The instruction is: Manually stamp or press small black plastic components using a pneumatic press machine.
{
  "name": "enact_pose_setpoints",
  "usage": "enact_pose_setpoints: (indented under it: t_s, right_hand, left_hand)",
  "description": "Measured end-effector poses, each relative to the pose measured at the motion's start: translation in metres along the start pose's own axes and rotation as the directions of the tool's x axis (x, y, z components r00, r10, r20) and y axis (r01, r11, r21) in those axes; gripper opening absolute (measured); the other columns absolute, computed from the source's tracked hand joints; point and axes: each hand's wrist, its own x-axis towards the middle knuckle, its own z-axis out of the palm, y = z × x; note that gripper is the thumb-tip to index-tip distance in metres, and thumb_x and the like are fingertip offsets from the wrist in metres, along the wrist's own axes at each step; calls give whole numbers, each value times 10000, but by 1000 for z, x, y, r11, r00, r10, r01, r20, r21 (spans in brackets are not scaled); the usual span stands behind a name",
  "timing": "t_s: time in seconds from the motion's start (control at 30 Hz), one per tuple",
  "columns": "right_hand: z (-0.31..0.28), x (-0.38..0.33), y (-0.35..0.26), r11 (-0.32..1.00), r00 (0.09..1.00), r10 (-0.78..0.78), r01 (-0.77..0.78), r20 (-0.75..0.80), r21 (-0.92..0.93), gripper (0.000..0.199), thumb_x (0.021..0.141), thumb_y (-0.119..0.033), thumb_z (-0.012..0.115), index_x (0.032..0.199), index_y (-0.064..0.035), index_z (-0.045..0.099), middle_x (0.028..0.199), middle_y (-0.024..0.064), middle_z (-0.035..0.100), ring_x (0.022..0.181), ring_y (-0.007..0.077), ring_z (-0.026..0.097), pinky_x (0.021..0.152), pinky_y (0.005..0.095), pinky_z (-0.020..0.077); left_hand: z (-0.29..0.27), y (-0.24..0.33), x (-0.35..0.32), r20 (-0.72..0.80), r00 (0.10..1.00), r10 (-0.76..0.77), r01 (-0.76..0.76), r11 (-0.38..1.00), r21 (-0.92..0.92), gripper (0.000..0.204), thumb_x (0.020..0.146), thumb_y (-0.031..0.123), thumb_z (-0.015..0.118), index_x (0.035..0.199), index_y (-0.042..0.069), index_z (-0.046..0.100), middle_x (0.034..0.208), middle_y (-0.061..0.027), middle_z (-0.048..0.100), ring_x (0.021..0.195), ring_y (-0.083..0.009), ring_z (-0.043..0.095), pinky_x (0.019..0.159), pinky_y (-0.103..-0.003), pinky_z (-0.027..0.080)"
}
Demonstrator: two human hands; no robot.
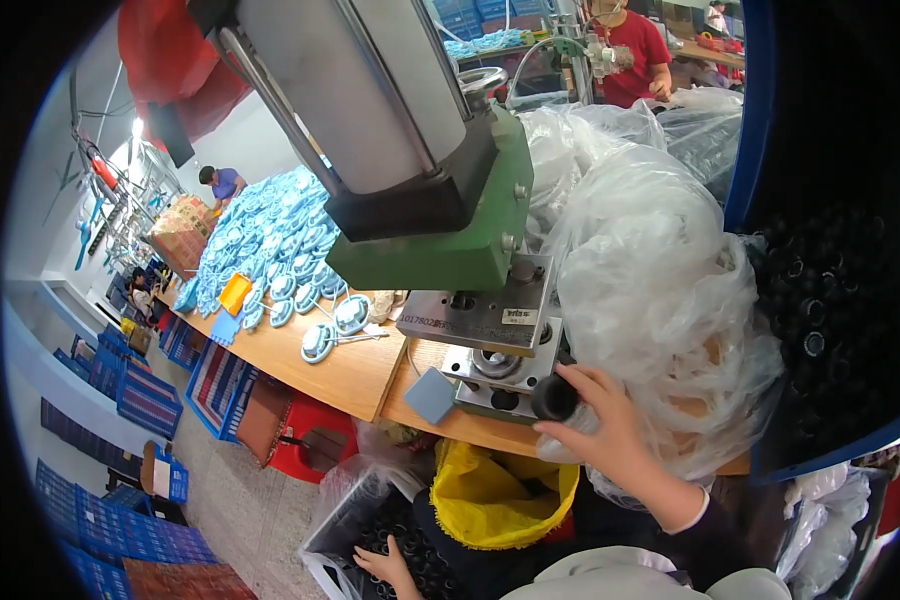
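My right hand pinches a black cap-like round part between thumb and fingers, at the front right corner of the press's lower die. Above it hangs the upper metal plate of the press, which has a green head and a grey cylinder. Down at the lower edge, my left hand has its fingers apart, over a pale bin of small black ring-like parts. Nothing shows in its fingers.
A yellow sack stands open below the bench. Light blue corded pieces pile up on the left. Clear plastic bags crowd the right, beside a blue container of black parts. A person in red is beyond.
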Motion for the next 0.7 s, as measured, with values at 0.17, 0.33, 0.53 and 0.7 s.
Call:
enact_pose_setpoints:
  t_s: [0.17,0.33,0.53,0.7]
  right_hand:
    - [40,44,8,997,999,18,-19,27,70,518,691,-203,735,1121,0,529,1018,182,569,964,355,545,825,379,438]
    - [66,65,5,1000,1000,4,-4,28,-8,368,689,-184,718,977,7,591,907,186,596,866,356,574,744,412,460]
    - [69,66,11,997,999,32,-33,-29,-63,327,699,-217,712,952,-31,621,875,165,616,826,348,583,726,405,469]
    - [71,60,14,994,999,40,-40,1,-99,401,705,-265,709,996,-17,589,985,188,586,936,361,539,794,413,445]
  left_hand:
    - [26,39,-5,-66,933,353,-358,897,-259,599,748,200,679,1209,-74,414,1254,-254,396,1169,-395,384,999,-431,313]
    - [7,155,-10,-146,808,570,-560,669,-489,467,802,147,620,1188,-48,442,1284,-227,395,1192,-376,377,1009,-427,294]
    - [-6,274,1,-231,583,779,-753,412,-512,389,815,138,597,1145,-37,489,1263,-207,439,1179,-374,402,994,-442,311]
    - [32,309,19,-66,444,894,-771,343,-537,364,831,160,576,1141,-25,526,1144,-214,539,1099,-376,469,952,-431,357]
